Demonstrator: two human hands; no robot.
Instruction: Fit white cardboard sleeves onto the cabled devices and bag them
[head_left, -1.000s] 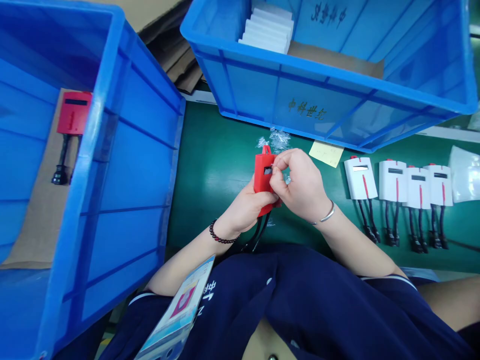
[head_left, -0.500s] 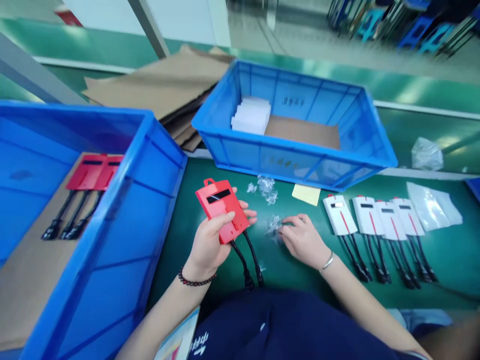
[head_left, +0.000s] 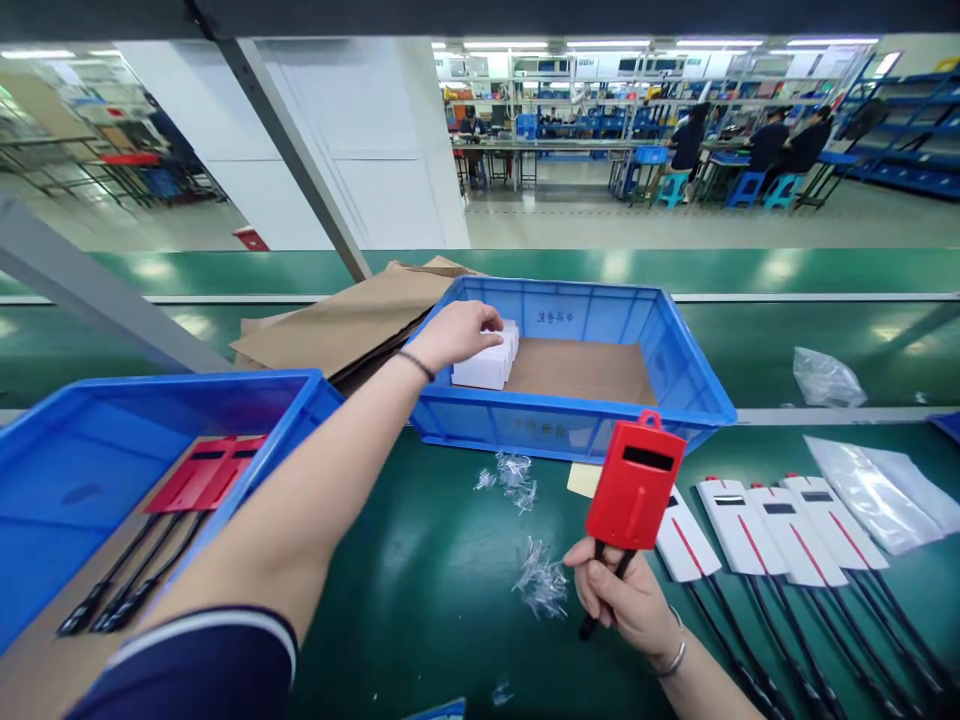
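My left hand [head_left: 455, 334] reaches far into the blue bin [head_left: 697, 400] and rests with curled fingers on a stack of white blocks [head_left: 489, 366]. My right hand [head_left: 621, 595] is closed around the black cables of a red device [head_left: 635, 485], holding it upright above the green table. Scraps of clear plastic film [head_left: 541, 582] lie just left of that hand.
A second blue bin [head_left: 300, 395] at left holds red devices [head_left: 206, 473] with black cables on cardboard. Several white devices [head_left: 780, 517] lie in a row at right, beside clear bags [head_left: 877, 485]. Flat cardboard sheets [head_left: 345, 325] lie behind. People work at distant tables.
The red device passed from my left hand to my right, which now holds it by the cables. My left hand stretched out into the far bin onto the white blocks. The view tilted up.
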